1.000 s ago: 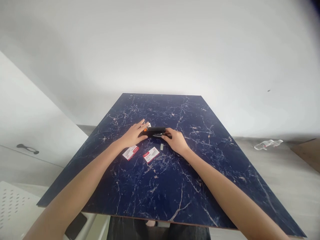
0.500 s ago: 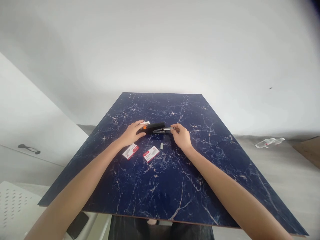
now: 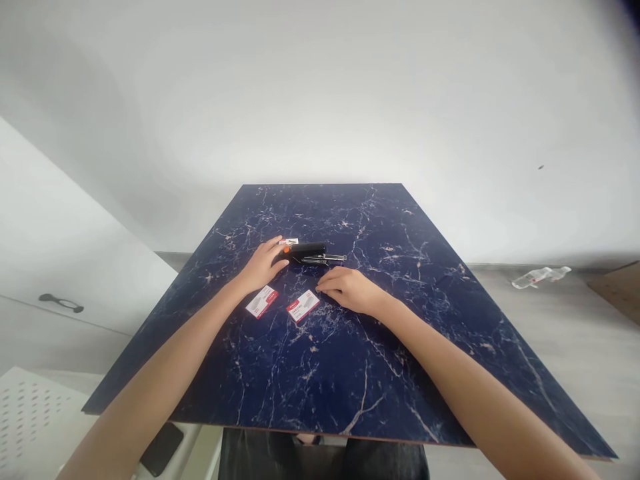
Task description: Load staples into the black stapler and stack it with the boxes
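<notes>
A black stapler [image 3: 306, 251] with an orange rear end lies on the dark blue marble table [image 3: 350, 360], its metal staple tray [image 3: 334, 257] pulled out to the right. My left hand [image 3: 263, 265] grips the stapler's orange end between thumb and fingers. My right hand [image 3: 349, 291] rests on the table just in front of the stapler, fingers curled and pressed together, their tips down where a small silver staple strip lies; the strip is hidden under them. Two red-and-white staple boxes [image 3: 261, 301] [image 3: 303, 305] lie near the hands.
A small white piece [image 3: 289, 241] lies behind the stapler. A plastic bottle [image 3: 537, 277] lies on the floor at the right. At the left stand a white cabinet with a dark handle [image 3: 61, 303] and a perforated white surface [image 3: 30, 413].
My right hand left the stapler's pulled-out tray and moved down toward me onto the staple strip. The left hand stayed on the stapler's rear end.
</notes>
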Demonstrator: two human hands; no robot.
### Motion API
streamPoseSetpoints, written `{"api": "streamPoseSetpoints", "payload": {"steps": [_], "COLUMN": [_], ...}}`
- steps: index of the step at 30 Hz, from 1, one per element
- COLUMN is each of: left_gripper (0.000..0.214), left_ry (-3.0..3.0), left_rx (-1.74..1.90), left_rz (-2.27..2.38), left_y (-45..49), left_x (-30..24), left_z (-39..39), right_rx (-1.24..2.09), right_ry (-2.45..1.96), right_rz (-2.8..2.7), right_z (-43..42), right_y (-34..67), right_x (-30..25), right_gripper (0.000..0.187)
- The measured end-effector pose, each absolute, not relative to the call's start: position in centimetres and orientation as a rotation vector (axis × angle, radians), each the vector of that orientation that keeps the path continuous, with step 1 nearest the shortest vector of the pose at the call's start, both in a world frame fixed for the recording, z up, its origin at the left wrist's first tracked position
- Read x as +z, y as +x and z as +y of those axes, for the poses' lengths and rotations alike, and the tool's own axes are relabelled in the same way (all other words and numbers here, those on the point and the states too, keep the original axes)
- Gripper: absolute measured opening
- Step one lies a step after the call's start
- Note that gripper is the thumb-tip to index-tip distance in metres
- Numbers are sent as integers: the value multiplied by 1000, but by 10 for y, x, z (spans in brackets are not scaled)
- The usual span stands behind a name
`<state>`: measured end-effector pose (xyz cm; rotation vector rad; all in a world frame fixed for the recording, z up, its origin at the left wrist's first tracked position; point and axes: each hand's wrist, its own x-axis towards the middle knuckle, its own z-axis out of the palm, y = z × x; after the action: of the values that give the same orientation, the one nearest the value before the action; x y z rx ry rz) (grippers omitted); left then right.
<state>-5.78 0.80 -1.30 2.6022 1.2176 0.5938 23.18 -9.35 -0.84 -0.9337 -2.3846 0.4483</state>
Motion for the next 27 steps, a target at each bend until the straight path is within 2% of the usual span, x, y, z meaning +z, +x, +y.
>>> {"api": "streamPoseSetpoints", "payload": {"steps": [7,14,19,27], "left_gripper": [50,50,52,53], "left_ry": [2558,2562,2583,2530], "left_rx": [672,658,660,658], "left_rz": [1152,1134,1154,1160], "left_y": [-60,-59,-57,-59], "left_x": [-8,-7,-8,-8], "left_z": [6,4,3,6], "right_rx": [388,403,307,782], "right_ry": [-1149,-1400,-1346,-1369], "right_rz": [-2132,-2054,-2055,-1613], "right_z": [-90,-86,-90,-79], "right_y": [226,225,220,234], "right_x": [-18,-18,-16,-22], "right_gripper": [27,3,5,13]}}
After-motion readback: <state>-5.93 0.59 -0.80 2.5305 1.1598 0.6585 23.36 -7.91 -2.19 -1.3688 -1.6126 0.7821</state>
